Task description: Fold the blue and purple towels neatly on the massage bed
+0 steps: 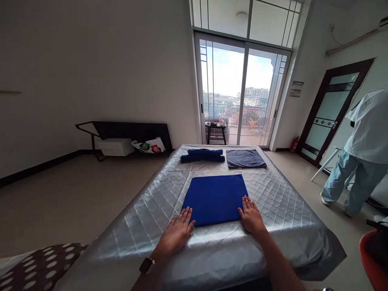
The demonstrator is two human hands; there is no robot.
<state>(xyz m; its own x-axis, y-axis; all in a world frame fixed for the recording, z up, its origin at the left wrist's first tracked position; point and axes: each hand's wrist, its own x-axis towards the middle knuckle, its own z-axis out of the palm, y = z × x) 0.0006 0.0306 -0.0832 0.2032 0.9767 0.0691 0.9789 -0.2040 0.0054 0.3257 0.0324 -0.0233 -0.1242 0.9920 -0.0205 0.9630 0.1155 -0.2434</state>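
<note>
A blue cloth (216,200), folded into a flat rectangle, lies on the silver quilted bed cover (145,218). At its near left corner rests my left hand (177,230), fingers stretched out and a dark watch on the wrist. My right hand (251,214) lies flat at the cloth's right edge, fingers extended. Neither hand grips anything. Farther back on the bed are a rolled or stacked dark blue cloth (202,156) and a flat grey-blue towel (246,159), side by side.
A person in a white top (365,133) stands at the right by a white table. Near that side is a red chair (371,258). A brown polka-dot cloth (45,266) lies at the lower left. A black bench (130,135) with a white box stands along the left wall.
</note>
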